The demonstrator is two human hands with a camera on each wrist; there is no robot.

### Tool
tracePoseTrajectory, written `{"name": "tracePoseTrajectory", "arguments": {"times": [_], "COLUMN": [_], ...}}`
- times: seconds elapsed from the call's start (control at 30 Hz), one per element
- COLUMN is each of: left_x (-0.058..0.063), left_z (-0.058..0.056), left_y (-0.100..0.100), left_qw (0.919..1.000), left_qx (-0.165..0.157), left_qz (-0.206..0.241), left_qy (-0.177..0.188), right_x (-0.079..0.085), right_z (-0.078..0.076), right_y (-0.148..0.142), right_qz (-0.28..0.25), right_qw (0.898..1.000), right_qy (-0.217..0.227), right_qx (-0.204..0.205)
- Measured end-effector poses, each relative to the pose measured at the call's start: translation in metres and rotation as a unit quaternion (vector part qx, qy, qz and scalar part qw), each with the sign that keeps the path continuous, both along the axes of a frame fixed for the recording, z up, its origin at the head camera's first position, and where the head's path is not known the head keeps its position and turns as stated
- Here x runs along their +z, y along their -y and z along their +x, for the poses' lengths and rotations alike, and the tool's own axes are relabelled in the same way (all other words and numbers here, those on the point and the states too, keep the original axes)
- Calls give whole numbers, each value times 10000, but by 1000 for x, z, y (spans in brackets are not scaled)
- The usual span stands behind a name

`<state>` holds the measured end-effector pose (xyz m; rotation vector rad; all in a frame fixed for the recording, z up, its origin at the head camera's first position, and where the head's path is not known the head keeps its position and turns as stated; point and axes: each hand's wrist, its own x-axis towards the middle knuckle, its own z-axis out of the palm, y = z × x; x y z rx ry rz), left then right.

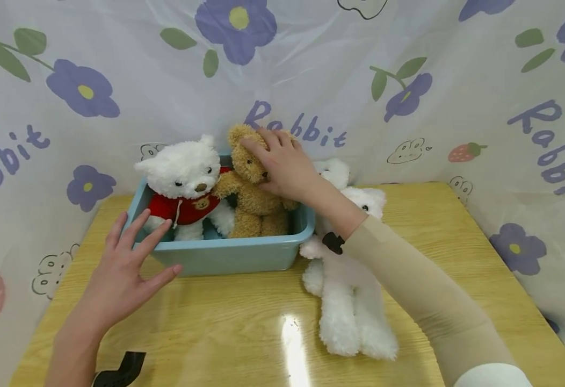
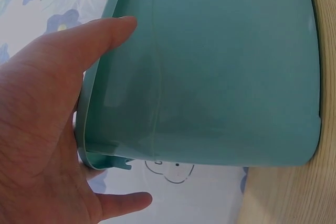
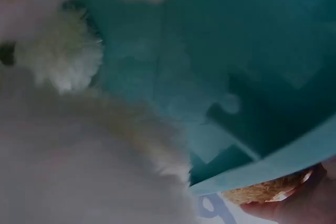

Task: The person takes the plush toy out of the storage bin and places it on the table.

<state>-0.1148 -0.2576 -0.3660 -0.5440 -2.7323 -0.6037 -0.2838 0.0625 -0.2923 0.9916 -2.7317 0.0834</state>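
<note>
My right hand (image 1: pixel 284 164) grips the head of a brown teddy bear (image 1: pixel 258 207), fingers over the top and thumb low by its face. That bear sits upright in a blue-green plastic bin (image 1: pixel 234 258). Beside it, on the left, a white teddy bear (image 1: pixel 181 172) in a red top leans inside the same bin. My left hand (image 1: pixel 123 274), fingers straight and spread, is at the bin's front left corner. In the left wrist view, its thumb (image 2: pixel 118 27) overlaps the bin wall near the rim.
On the wooden table (image 1: pixel 229 328), a white plush toy (image 1: pixel 342 306) in a pale pink top lies right of the bin, partly under my right forearm. Another white plush head (image 1: pixel 334 171) shows behind it. A flower-printed cloth (image 1: pixel 302 64) hangs behind the table.
</note>
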Motion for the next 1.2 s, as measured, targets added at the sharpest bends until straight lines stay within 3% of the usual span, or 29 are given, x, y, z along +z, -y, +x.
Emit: {"name": "tracePoseTrajectory", "arguments": {"times": [0.2,0.67,0.93,1.1,1.2], "left_x": [-1,-1,-1,-2,-3], "left_z": [0,-1,-3,0,-4], "left_y": [1,4,1,3,-1], "left_qw": [9999,10000,9999,9998,9997], "left_qx": [-57,-27,-2,56,-13], "left_qz": [64,79,131,174,230], "left_qy": [-83,11,77,128,56], "right_x": [-3,-1,16,32,44], "right_z": [-2,17,33,36,36], "right_y": [6,-2,-14,-27,-44], "right_qz": [56,-113,-162,-673,-1168], "right_qw": [9998,9918,9839,9745,9672], "right_qy": [-147,-970,-1274,-1639,-1821], "right_qx": [-111,825,1241,1376,1329]}}
